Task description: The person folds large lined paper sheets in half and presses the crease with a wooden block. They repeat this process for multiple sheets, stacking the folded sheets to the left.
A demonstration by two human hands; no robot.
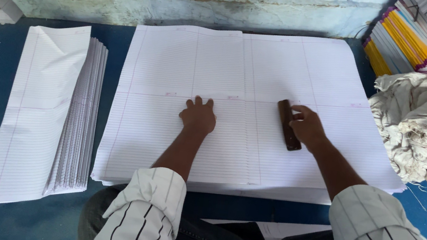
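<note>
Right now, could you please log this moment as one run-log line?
left hand: flat on ruled sheets | right hand: holding brown block on sheets | folded stack: left

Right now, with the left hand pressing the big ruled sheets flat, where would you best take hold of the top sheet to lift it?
Probably at the right edge of the top sheet, coming in from the right. That side lies free beyond the right hand and its dark wooden block, while the left hand pins the middle. The cloth heap crowds that edge, so approach low.
</note>
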